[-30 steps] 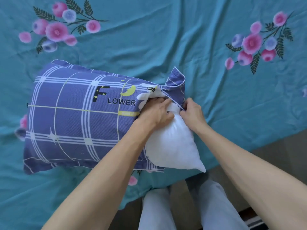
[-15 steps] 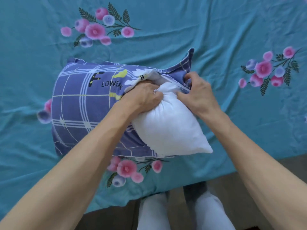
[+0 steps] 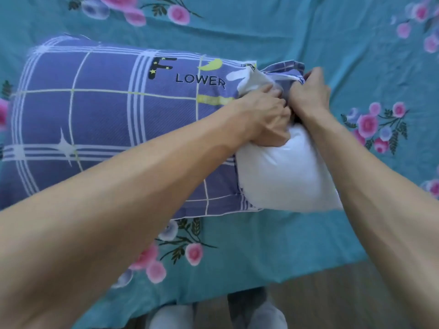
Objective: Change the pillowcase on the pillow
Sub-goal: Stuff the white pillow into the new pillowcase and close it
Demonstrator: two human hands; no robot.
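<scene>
A blue-purple checked pillowcase (image 3: 107, 119) printed with "FLOWER" lies on the bed and covers most of a white pillow (image 3: 285, 176). The pillow's right end bulges out of the case's open end. My left hand (image 3: 263, 115) grips the white pillow at the opening, fingers curled into it. My right hand (image 3: 308, 91) pinches the striped edge of the pillowcase opening at the far right corner. Both hands touch each other at the opening.
A teal bedsheet (image 3: 261, 32) with pink and blue flower prints covers the bed. The bed's near edge runs along the bottom, with wooden floor (image 3: 332, 293) and my feet in light slippers (image 3: 171, 317) below it.
The view has come closer and lower. My right hand has pulled the case's edge further over the pillow's top corner. My left hand has pushed deeper into the pillow.
</scene>
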